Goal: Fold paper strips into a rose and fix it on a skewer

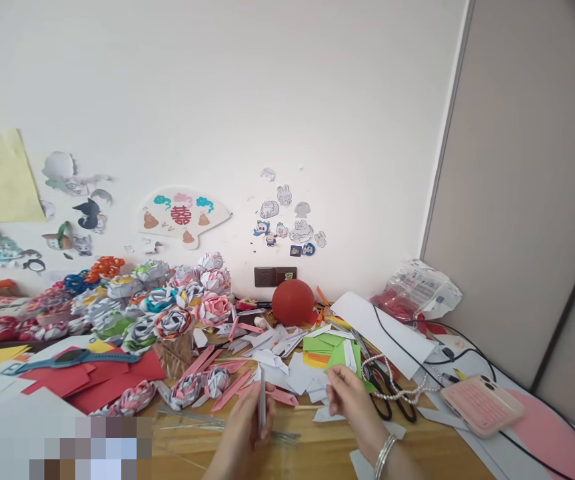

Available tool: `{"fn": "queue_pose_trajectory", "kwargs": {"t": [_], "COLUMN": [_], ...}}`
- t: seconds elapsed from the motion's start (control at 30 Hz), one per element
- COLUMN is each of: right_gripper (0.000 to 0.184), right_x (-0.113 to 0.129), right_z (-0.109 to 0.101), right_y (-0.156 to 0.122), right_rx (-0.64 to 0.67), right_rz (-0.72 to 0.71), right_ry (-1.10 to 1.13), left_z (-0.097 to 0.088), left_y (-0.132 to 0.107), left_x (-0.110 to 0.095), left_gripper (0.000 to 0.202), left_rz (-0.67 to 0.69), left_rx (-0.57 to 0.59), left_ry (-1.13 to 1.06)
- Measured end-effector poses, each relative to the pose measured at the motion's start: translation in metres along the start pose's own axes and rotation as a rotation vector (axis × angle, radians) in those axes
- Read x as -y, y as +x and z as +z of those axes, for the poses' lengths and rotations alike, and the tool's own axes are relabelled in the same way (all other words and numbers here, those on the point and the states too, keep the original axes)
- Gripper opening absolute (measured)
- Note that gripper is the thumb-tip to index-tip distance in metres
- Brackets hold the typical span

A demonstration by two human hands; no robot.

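My left hand is low at the table's front edge, its fingers closed on a thin white folded paper strip held upright. To its right, my right hand, with silver bangles on the wrist, hovers over the scattered white paper pieces, its fingers curled and pinched at a small white scrap. Green and orange paper sheets lie just behind the right hand. Black-handled scissors rest right of it.
Several rolled paper flowers are heaped at the left back, with red sheets and a blue watch in front. A red ball sits by the wall. A pink phone, cables and a plastic bag lie right.
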State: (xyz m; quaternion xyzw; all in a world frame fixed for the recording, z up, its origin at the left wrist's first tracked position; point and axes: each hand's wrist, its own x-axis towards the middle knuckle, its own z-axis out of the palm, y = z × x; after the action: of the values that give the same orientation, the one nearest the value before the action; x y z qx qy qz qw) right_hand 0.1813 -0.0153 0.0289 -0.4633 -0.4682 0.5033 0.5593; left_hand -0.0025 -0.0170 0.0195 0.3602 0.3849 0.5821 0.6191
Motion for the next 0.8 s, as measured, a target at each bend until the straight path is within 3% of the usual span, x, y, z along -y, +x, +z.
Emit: {"fn": "queue_pose_trajectory", "kwargs": {"t": [0.1,0.23,0.4,0.57,0.8], "right_gripper": [0.048,0.048,0.043,0.036,0.02], "right_x": [-0.012,-0.026,-0.027,-0.031,-0.037], "right_z": [0.019,0.033,0.029,0.029,0.028], "right_y": [-0.01,-0.018,-0.02,-0.023,-0.028], "right_rx": [0.08,0.015,-0.097,0.003,-0.006], "right_rz": [0.028,-0.078,-0.191,-0.258,-0.403], "right_ry": [0.028,-0.01,-0.069,-0.15,-0.404], "left_z": [0.007,0.018,0.019,0.01,0.003], "left_y": [-0.008,-0.017,-0.017,-0.012,-0.008], "left_x": [0.005,0.012,0.014,0.018,0.023], "left_gripper": [0.035,0.031,0.037,0.036,0.036], "left_rz": [-0.013,-0.079,-0.086,0.022,0.035], "left_rx": [0.025,0.108,0.141,0.12,0.185], "left_ry": [-0.062,-0.144,-0.147,0.011,0.083]}}
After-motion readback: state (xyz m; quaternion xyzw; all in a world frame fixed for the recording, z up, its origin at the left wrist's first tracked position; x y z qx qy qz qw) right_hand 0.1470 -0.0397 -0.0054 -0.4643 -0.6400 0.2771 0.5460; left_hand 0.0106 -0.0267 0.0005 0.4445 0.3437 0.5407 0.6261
